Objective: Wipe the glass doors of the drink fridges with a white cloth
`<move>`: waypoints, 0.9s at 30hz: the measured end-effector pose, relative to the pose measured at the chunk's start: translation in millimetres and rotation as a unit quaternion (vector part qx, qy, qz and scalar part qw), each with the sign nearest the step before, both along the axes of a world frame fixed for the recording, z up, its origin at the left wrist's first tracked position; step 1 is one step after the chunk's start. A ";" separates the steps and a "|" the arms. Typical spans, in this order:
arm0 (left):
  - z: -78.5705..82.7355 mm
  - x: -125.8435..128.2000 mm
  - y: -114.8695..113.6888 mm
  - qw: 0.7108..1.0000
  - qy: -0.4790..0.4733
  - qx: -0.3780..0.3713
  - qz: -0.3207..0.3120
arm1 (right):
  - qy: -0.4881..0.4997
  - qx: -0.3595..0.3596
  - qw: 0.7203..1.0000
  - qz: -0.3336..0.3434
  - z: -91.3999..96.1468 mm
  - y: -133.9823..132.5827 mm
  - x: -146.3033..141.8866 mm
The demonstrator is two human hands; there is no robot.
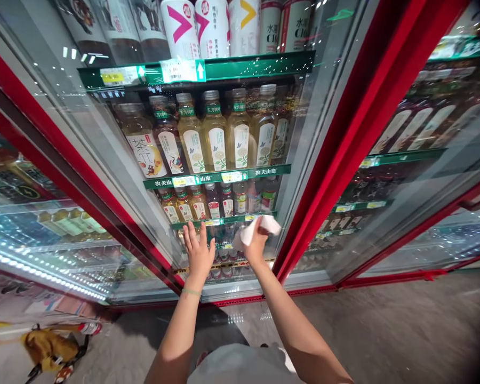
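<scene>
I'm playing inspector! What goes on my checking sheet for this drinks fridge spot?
Surface: glass door, with light reflections on it.
Job's things: white cloth, bunched against the glass.
Clutter: yellow bag, it seems, on the floor at lower left.
Grips: left hand flat on the glass, fingers spread; right hand closed round the white cloth.
Cables: nothing seen.
Surroundings: bottles in rows on green-edged shelves, red door frame, more fridges on either side.
</scene>
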State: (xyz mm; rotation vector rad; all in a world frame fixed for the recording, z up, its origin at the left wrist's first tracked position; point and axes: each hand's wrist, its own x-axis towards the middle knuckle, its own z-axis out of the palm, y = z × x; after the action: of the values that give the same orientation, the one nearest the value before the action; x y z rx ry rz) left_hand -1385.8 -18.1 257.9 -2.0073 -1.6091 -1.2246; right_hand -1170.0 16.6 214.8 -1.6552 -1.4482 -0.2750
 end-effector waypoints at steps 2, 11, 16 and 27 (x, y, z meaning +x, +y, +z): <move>-2.7 -5.0 -0.8 1.000 -0.004 -0.004 -0.014 | -0.106 -0.039 0.989 0.100 -4.1 -4.4 -6.2; 9.1 -25.0 -11.1 0.996 -0.025 0.019 -0.078 | -0.149 -0.017 0.986 0.071 79.8 0.2 -4.5; 18.8 -44.2 -18.8 0.994 -0.072 0.033 -0.071 | -0.153 0.041 0.986 0.046 116.6 16.7 -46.1; 17.3 -97.0 -36.8 0.985 -0.173 0.005 -0.021 | -0.298 0.014 0.918 0.260 59.0 18.6 -109.7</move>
State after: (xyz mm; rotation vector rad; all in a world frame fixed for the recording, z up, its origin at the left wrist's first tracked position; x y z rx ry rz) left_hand -1482.9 -54.9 275.2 -1.9092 -1.7101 -1.6697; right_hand -1279.7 35.2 273.8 -1.1361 -2.2655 -0.5205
